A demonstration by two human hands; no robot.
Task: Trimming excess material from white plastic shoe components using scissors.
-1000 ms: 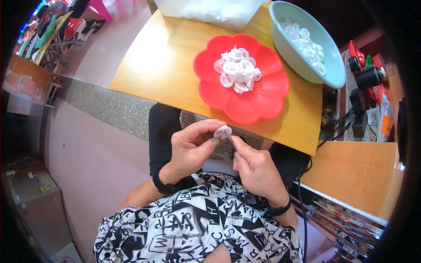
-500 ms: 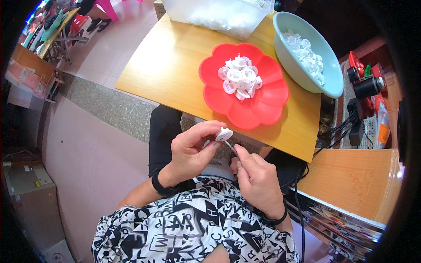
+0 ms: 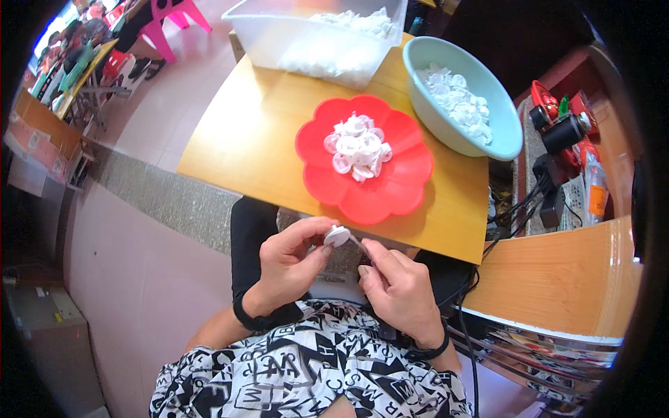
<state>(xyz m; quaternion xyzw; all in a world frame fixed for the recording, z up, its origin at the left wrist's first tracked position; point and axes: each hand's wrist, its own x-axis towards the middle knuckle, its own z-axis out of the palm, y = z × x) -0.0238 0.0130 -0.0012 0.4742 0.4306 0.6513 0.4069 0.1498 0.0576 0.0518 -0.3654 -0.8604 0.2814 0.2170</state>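
Note:
My left hand [image 3: 289, 261] pinches a small white round plastic piece [image 3: 337, 237] between thumb and fingers, just off the table's near edge. My right hand [image 3: 401, 282] is closed around a thin, blade-like metal tool [image 3: 357, 243]. Its tip meets or nearly meets the right edge of the piece; blur hides the exact contact. Beyond my hands, a red flower-shaped bowl [image 3: 408, 188] holds a heap of similar white plastic pieces [image 3: 357, 148].
The yellow wooden table [image 3: 230, 146] also carries a clear plastic bin [image 3: 258, 42] and a pale blue basin [image 3: 509, 132], both with many white pieces. At right are a wooden surface [image 3: 550, 279], black cables [image 3: 512, 209] and a dark cylindrical container [image 3: 566, 134].
The head view has shifted, so the table and bowls appear lower and further left. The white piece has turned in my left hand, and the tool now lies at its right edge.

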